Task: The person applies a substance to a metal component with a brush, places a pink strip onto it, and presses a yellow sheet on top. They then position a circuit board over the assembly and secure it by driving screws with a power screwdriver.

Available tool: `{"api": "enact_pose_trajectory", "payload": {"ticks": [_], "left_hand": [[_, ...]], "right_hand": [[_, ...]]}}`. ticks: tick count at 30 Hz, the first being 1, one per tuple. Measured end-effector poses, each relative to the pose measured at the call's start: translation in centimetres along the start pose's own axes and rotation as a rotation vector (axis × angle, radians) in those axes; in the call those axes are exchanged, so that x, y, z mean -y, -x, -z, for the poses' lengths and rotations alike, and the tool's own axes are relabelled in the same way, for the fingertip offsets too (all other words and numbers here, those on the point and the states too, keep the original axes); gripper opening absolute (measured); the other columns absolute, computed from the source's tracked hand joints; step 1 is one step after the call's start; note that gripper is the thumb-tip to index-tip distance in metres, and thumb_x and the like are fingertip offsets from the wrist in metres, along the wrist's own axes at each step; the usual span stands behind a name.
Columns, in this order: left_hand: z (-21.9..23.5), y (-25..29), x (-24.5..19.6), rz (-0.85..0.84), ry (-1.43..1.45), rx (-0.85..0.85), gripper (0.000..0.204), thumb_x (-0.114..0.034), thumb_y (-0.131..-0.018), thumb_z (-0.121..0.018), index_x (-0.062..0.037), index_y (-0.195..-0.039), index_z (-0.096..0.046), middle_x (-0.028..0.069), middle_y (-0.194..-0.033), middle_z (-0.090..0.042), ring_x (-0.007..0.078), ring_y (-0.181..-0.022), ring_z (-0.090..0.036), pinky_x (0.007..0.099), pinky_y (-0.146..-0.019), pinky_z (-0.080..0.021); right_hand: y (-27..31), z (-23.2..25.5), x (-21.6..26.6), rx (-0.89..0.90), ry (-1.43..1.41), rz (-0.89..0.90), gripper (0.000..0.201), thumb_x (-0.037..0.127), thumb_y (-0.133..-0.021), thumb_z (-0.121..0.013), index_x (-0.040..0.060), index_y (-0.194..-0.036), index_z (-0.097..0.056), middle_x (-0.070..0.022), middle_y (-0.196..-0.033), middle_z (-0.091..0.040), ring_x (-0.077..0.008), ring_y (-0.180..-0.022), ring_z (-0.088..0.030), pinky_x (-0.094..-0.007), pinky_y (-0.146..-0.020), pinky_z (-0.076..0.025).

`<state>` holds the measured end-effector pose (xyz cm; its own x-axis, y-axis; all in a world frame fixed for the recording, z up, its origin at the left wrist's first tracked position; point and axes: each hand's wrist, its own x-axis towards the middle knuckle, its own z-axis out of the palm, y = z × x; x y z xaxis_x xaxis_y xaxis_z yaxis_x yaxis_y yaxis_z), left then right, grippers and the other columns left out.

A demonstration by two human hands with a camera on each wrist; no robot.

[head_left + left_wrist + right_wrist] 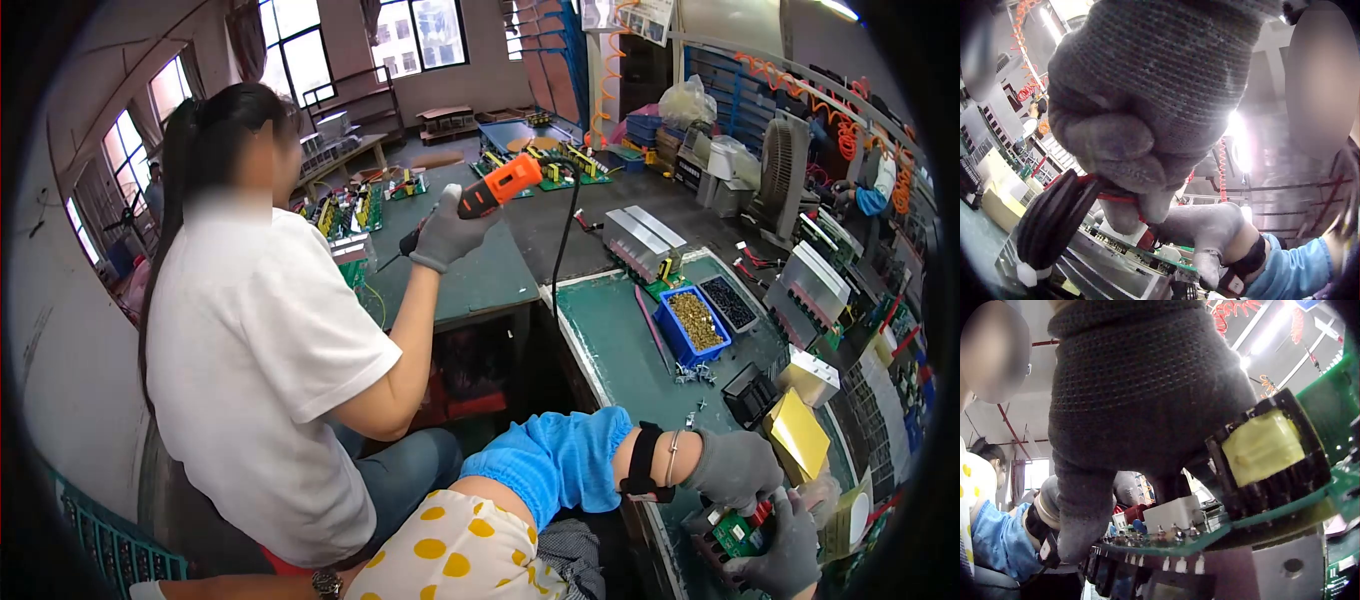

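My gloved left hand (738,468) is over the far edge of a green circuit board (738,537) at the lower right of the head view. In the left wrist view its curled fingers grip a bundle of black and red wires (1054,219), looped and bound with a white tie (1027,275). The gloved right hand (785,555) holds the board, thumb at one edge and fingers reaching over it. The right wrist view shows a yellow-wrapped transformer (1263,450) and a white connector block (1174,512) on the board, close to the fingers. Metal heat-sink parts lie beneath it.
A blue bin (692,328) of brass-coloured parts and a tray (730,303) of black parts stand farther along the bench. A yellow pad (798,435) and a black box (750,396) are near the hands. To the left, a seated person (260,370) holds an orange power tool (500,187).
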<state>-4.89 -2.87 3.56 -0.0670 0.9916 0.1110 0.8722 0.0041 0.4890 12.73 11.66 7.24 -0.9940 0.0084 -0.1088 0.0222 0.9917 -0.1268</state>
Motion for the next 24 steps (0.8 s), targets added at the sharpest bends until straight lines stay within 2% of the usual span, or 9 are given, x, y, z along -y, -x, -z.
{"api": "enact_pose_trajectory", "payload": {"ticks": [11,14,16,17,18,20,22,23,24], "left_hand": [[-0.4,0.0,0.5,-0.018,0.027,-0.021,0.024,-0.027,-0.074,-0.074,-0.0090,-0.090,-0.072,0.0155,-0.083,-0.071,0.0369,-0.083,-0.069,0.0458,-0.073,-0.053],[-0.3,0.2,0.4,-0.024,0.034,-0.048,0.026,-0.028,-0.076,-0.073,-0.0070,-0.092,-0.071,0.0168,-0.084,-0.070,0.0379,-0.084,-0.068,0.0470,-0.073,-0.053],[0.7,1.2,-0.4,-0.041,0.048,-0.065,0.028,-0.029,-0.078,-0.071,-0.0058,-0.093,-0.070,0.0181,-0.084,-0.069,0.0385,-0.085,-0.068,0.0476,-0.074,-0.053],[0.4,1.0,-0.6,-0.028,0.037,-0.069,0.028,-0.029,-0.080,-0.069,-0.0054,-0.095,-0.070,0.0186,-0.085,-0.069,0.0390,-0.085,-0.067,0.0479,-0.074,-0.052],[0.2,1.0,-0.2,-0.035,0.027,-0.068,0.028,-0.030,-0.082,-0.067,-0.0051,-0.096,-0.070,0.0192,-0.085,-0.068,0.0395,-0.085,-0.067,0.0482,-0.074,-0.052],[0.5,1.7,-0.3,-0.024,0.087,-0.060,0.023,-0.028,-0.088,-0.064,-0.0072,-0.097,-0.070,0.0156,-0.084,-0.068,0.0373,-0.081,-0.067,0.0467,-0.073,-0.052],[0.2,1.4,-0.5,0.005,0.169,-0.051,0.020,-0.027,-0.092,-0.065,-0.0085,-0.097,-0.071,0.0121,-0.080,-0.067,0.0279,-0.076,-0.067,0.0403,-0.069,-0.052],[1.4,1.5,-1.6,0.065,0.186,-0.006,0.020,-0.027,-0.092,-0.069,-0.0086,-0.098,-0.072,0.0102,-0.081,-0.069,0.0224,-0.074,-0.067,0.0373,-0.067,-0.052],[0.8,1.5,-1.0,0.039,0.242,-0.049,0.021,-0.026,-0.091,-0.072,-0.0065,-0.098,-0.073,0.0086,-0.080,-0.070,0.0183,-0.071,-0.066,0.0346,-0.065,-0.052]], "right_hand": [[-0.3,0.5,0.5,0.058,-0.033,-0.058,0.103,0.029,-0.059,-0.091,0.0015,-0.146,-0.042,-0.0266,-0.135,-0.054,-0.0437,-0.126,-0.052,-0.0481,-0.103,-0.044],[-0.1,-0.1,-0.2,0.022,-0.040,-0.024,0.103,0.028,-0.060,-0.090,0.0040,-0.147,-0.041,-0.0244,-0.137,-0.054,-0.0432,-0.127,-0.052,-0.0482,-0.104,-0.044],[0.0,-3.9,-4.5,-0.136,-0.038,0.067,0.132,0.066,-0.037,-0.090,0.0000,-0.142,-0.045,-0.0300,-0.135,-0.052,-0.0490,-0.123,-0.052,-0.0521,-0.104,-0.044],[-0.1,-2.3,-2.7,-0.075,-0.040,0.022,0.123,0.047,-0.038,-0.095,0.0054,-0.143,-0.046,-0.0313,-0.137,-0.049,-0.0483,-0.126,-0.050,-0.0523,-0.106,-0.042],[-0.6,-0.4,-1.1,0.009,-0.109,-0.001,0.118,0.051,-0.041,-0.094,0.0055,-0.141,-0.049,-0.0314,-0.135,-0.051,-0.0487,-0.124,-0.052,-0.0525,-0.104,-0.044],[-0.2,-0.6,-0.9,-0.049,-0.020,0.045,0.109,0.056,-0.053,-0.089,0.0059,-0.140,-0.049,-0.0286,-0.136,-0.052,-0.0473,-0.121,-0.054,-0.0520,-0.101,-0.046],[0.3,-1.0,-0.9,-0.039,0.011,-0.014,0.105,0.053,-0.059,-0.086,0.0079,-0.144,-0.045,-0.0284,-0.144,-0.046,-0.0452,-0.132,-0.047,-0.0540,-0.108,-0.040],[0.3,-1.5,-0.9,-0.059,0.015,-0.011,0.105,0.051,-0.061,-0.087,0.0076,-0.146,-0.043,-0.0277,-0.145,-0.045,-0.0458,-0.130,-0.048,-0.0544,-0.106,-0.041],[0.2,-1.1,-0.5,0.004,-0.008,-0.058,0.105,0.051,-0.062,-0.086,0.0083,-0.147,-0.041,-0.0272,-0.147,-0.043,-0.0456,-0.133,-0.046,-0.0555,-0.107,-0.040]]}}
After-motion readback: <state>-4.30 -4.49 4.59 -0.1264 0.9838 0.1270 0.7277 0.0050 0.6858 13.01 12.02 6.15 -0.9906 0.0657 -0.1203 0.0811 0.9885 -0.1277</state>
